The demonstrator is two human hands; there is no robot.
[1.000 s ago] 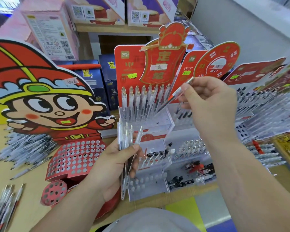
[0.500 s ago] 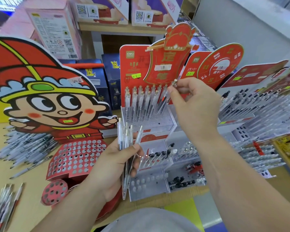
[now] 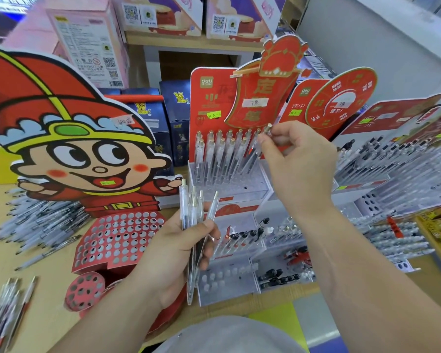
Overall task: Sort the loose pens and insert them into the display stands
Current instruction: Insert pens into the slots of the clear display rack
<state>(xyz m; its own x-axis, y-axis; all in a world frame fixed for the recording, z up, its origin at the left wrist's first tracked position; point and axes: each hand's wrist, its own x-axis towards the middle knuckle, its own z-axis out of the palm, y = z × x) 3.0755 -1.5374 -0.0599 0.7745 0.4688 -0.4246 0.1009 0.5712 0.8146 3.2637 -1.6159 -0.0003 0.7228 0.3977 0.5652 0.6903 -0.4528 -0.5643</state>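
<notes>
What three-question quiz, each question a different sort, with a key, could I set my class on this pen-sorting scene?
1. True or false: the left hand grips a bundle of clear plastic pens.
2. The right hand pinches a single clear pen at which stand? A) red-backed clear acrylic display stand B) cartoon-character cardboard stand C) round pink perforated stand
3. Fill in: the heap of loose pens lies on the tan wooden table to the person's ____.
Key: 1 true; 2 A; 3 left.
</notes>
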